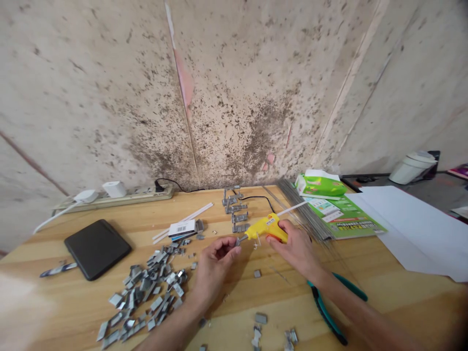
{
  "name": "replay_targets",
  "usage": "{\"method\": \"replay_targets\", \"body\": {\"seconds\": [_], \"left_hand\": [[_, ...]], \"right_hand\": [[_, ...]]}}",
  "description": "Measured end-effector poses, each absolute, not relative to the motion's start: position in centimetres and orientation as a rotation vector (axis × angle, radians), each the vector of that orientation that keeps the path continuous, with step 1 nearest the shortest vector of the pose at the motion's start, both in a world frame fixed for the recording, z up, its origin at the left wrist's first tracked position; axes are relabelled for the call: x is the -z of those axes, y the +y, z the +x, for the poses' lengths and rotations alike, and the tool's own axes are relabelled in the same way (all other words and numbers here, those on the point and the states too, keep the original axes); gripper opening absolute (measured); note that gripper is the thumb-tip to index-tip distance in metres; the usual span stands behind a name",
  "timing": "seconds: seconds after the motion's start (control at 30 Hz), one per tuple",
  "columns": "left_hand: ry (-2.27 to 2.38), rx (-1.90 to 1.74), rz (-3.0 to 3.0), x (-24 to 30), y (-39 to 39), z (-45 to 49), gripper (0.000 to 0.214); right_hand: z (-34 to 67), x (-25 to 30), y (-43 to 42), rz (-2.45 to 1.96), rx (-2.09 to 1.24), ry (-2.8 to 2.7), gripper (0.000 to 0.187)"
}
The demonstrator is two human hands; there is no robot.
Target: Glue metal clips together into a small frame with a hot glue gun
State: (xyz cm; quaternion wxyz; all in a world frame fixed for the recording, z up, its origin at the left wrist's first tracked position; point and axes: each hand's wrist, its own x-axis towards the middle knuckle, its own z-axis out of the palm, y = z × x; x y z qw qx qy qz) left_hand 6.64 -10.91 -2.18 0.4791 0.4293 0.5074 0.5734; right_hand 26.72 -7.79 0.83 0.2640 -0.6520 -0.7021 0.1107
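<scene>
A yellow hot glue gun (265, 227) is in my right hand (296, 246), whose fingers wrap round its handle near the orange trigger. A white glue stick (292, 208) pokes out of the gun's back end. The nozzle points left, at a small grey metal piece (239, 240) pinched in the fingertips of my left hand (219, 256). Whether nozzle and piece touch I cannot tell. Just behind the gun stands a row of assembled grey metal pieces (239, 217). To the left of my left hand spreads a pile of grey metal pieces (153, 285).
Green-handled pliers (329, 312) lie beside my right forearm. Thin metal rods (307, 212), a green tissue pack (320, 185) and white paper (420, 229) are at the right. A black tablet (98, 248) lies left. A power strip (146, 194) runs along the wall.
</scene>
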Motion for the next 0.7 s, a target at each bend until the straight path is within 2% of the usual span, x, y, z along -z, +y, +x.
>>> {"method": "replay_targets", "body": {"seconds": [0.7], "left_hand": [[1.186, -1.402, 1.016, 2.07, -11.36, 6.64, 0.026]], "right_hand": [[26.54, -1.17, -7.98, -1.714, -0.35, -1.898, 0.024]]}}
